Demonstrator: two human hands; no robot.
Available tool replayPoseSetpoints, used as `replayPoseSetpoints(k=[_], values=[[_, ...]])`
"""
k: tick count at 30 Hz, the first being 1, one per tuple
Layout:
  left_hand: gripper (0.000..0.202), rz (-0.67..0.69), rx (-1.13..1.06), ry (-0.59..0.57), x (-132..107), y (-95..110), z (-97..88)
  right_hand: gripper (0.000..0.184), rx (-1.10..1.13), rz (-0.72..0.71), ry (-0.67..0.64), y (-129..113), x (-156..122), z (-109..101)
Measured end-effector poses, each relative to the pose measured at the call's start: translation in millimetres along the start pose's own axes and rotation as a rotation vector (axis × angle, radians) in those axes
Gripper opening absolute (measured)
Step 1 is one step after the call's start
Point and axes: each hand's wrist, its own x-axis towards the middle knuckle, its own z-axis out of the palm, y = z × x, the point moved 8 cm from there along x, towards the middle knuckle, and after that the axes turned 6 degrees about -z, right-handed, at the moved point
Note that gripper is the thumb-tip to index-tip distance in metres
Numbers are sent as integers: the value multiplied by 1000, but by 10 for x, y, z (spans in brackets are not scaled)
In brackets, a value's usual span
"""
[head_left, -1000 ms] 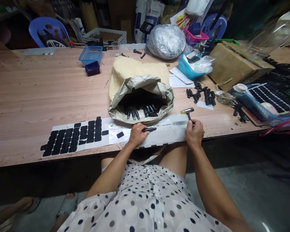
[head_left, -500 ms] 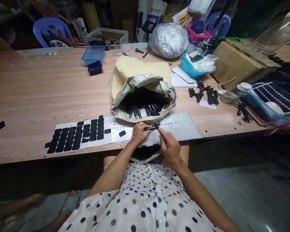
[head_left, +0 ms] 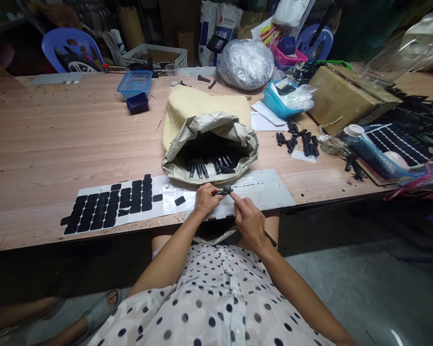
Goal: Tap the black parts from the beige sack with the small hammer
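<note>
My left hand [head_left: 206, 200] is closed on a small black plastic part [head_left: 224, 191] with a round knob at its right end, just above the table's front edge. My right hand [head_left: 250, 219] has its forefinger stretched to that knob, touching or almost touching it. Its other fingers are curled round a slim black stick-like tool [head_left: 270, 239], whose end juts out behind the palm; the rest is hidden. Right behind both hands lies an open woven sack [head_left: 169, 166], with several similar black parts [head_left: 199, 170] in its mouth. Beneath the hands is a grey board [head_left: 270, 192].
To the left lies a sheet of black rounded stickers [head_left: 103, 209], with a loose black sticker [head_left: 180, 201] nearer me. Black pieces [head_left: 306, 142] are heaped at the right, near a cardboard box [head_left: 341, 98]. A blue basket [head_left: 135, 82] and a stuffed plastic bag [head_left: 243, 65] stand farther back.
My right forefinger has stretched out to the part's knob. The black tool now juts out behind my right palm. My left hand keeps its hold; the whole view has shifted slightly.
</note>
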Motion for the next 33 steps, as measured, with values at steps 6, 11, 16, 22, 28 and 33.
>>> replayPoseSetpoints(k=[6, 11, 16, 22, 28, 33], values=[[12, 17, 52, -15, -15, 47, -11, 42, -46, 155, 152, 418, 142, -318], [14, 33, 136, -10, -51, 98, 1, 41, -280, 430, 119, 1290, 521, -505], [11, 53, 168, -42, -25, 61, 54, 38, -368, 470, 59, 1709, 725, -303], [11, 241, 129, -141, -260, 237, 15, 36, -360, 452, 153, 1723, 692, -208], [26, 493, 17, -623, -1205, 266, 450, 38, -374, 450, 131, 1720, 697, -221], [39, -140, 275, -610, -1226, -597, 659, 36, -364, 443, 139, 1709, 703, -225]])
